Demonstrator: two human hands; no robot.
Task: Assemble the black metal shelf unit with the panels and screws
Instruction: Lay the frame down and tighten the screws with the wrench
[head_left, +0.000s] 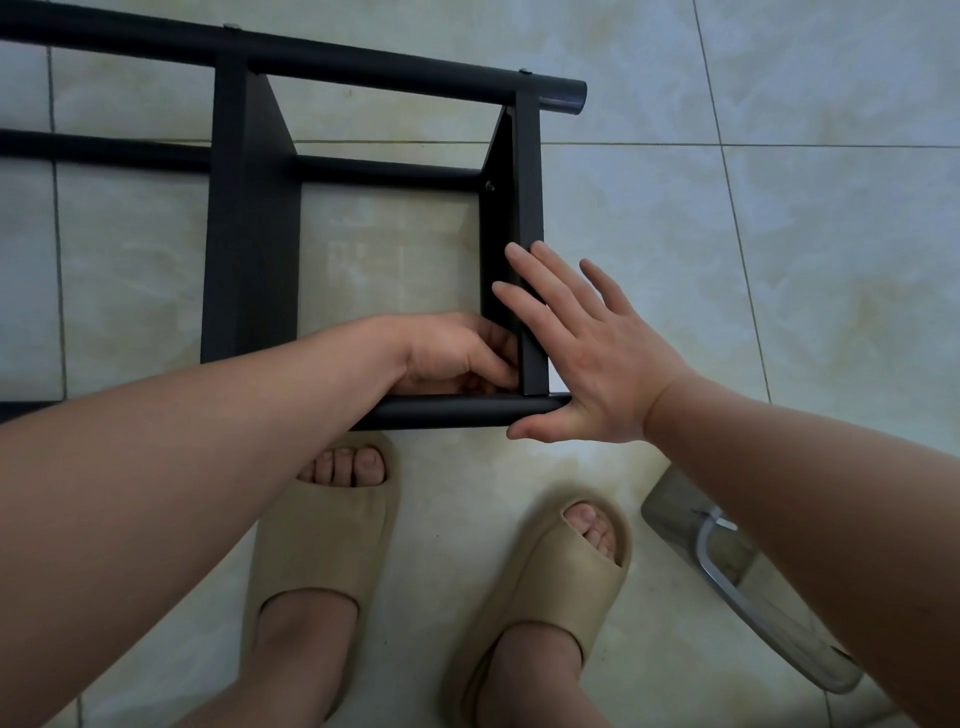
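Currently the black shelf unit (254, 234) lies on its side on the floor (779, 260), its right panel (527, 171) running near to far. The right hand (597, 364), fingers straight, braces that panel from the right. The left hand (457, 358) curls a narrow grip at the panel's near inner corner, seemingly pinching something hidden.

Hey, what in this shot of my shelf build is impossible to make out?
Head view.
- Whether the left hand holds anything: its curled fingers and the end panel hide that corner.
- Shelf unit, left side: cut off by the frame edge.
- Clear object with chrome bar: partly behind the right forearm.
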